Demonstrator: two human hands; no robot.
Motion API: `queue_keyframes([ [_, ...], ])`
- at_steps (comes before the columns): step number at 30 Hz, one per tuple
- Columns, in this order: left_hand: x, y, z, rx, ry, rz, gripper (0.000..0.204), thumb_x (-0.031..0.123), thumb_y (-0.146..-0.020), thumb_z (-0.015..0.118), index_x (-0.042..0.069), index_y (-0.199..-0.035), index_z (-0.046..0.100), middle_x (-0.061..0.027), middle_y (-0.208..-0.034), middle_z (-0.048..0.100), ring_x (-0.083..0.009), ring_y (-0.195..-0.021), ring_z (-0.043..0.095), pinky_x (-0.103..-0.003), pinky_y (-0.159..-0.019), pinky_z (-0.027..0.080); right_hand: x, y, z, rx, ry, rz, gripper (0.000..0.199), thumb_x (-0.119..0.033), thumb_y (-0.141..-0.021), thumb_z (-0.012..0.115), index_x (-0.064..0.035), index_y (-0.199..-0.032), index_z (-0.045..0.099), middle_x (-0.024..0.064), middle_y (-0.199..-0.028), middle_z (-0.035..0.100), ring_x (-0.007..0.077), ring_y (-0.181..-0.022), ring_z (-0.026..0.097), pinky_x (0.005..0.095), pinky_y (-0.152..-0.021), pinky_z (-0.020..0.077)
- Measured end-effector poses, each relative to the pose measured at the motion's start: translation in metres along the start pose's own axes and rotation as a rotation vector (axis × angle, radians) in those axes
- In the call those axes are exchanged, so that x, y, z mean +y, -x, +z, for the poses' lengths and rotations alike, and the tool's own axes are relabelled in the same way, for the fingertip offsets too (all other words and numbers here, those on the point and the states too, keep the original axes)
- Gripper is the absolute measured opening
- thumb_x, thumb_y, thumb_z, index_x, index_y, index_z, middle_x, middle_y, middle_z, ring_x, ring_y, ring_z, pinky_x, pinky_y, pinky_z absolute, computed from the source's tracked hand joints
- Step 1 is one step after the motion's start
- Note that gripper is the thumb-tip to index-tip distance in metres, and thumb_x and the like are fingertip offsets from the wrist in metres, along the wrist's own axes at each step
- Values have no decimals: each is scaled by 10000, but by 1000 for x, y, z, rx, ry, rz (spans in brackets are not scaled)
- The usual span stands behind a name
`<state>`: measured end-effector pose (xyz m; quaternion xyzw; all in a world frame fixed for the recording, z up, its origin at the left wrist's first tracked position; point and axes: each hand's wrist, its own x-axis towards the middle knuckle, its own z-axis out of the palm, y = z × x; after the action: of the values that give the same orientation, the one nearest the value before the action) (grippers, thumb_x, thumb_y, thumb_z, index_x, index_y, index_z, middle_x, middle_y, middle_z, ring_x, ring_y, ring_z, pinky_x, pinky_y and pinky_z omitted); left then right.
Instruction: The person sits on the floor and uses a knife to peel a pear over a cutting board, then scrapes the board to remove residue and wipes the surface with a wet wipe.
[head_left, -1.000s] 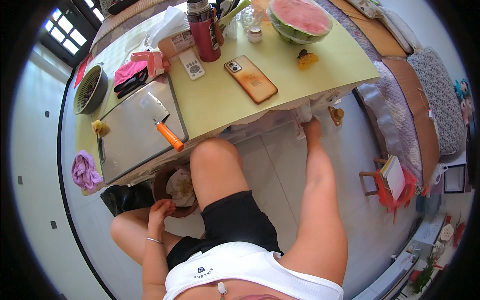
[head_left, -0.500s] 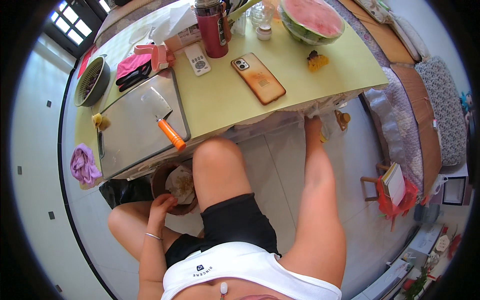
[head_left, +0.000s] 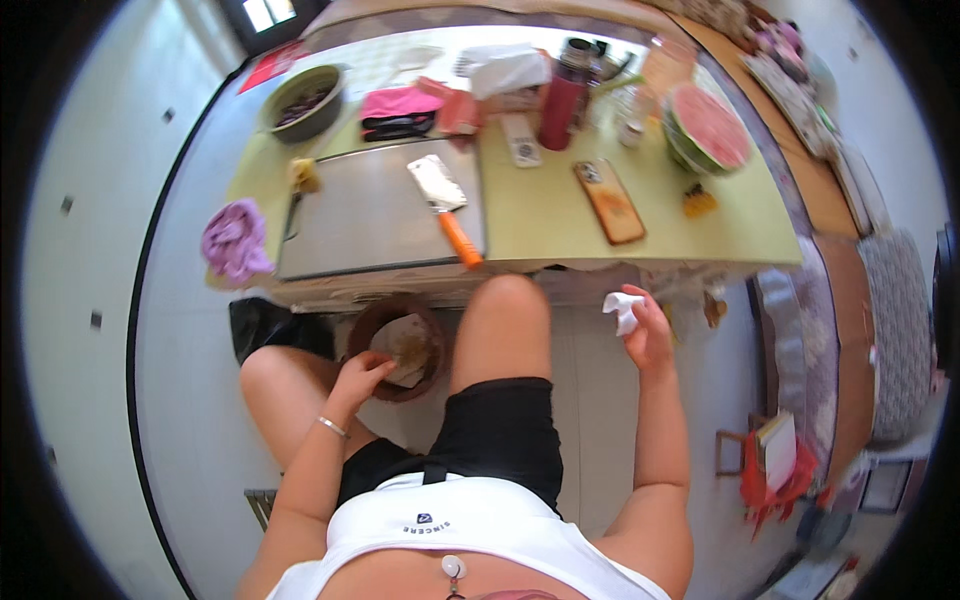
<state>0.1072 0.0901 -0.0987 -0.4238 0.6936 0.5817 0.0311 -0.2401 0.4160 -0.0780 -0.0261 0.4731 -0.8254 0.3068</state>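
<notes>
My right hand is raised just off the table's front edge, its fingers closed on a crumpled white tissue. My left hand hangs over the rim of a brown bin on the floor, between my knees. Its fingers are drawn together; whether anything small is in them cannot be made out. Inside the bin lie pale paper and yellowish-brown scraps. On the table, a broad-bladed knife with an orange handle rests on a steel cutting board, its handle pointing toward me.
The yellow-green table holds a phone, a remote, a maroon flask, a wrapped half watermelon, a green colander bowl and a purple cloth. A black bag stands beside the bin. At right is a stool.
My right arm, stretched out to the table's front edge before, has drawn back with the tissue in the hand. My left hand stays over the bin. The whole view has shifted.
</notes>
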Motion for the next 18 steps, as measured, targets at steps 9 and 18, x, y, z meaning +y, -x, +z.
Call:
queue_keyframes([
  [9,-8,10,-11,-160,297,301,445,374,-937,592,13,-1197,605,-65,-1137,629,-152,-1065,557,-300,-933,428,68,38,224,-584,67,306,321,-201,-966,527,38,-1173,580,138,-1040,661,182,-863,651,270,-737,532],
  [18,-19,20,-37,-45,822,374,326,321,-930,612,60,-1125,628,-47,-1058,661,-137,-994,613,-291,-886,457,203,53,291,-501,113,409,332,-207,-979,530,8,-1222,600,88,-1127,647,164,-973,612,297,-849,483],
])
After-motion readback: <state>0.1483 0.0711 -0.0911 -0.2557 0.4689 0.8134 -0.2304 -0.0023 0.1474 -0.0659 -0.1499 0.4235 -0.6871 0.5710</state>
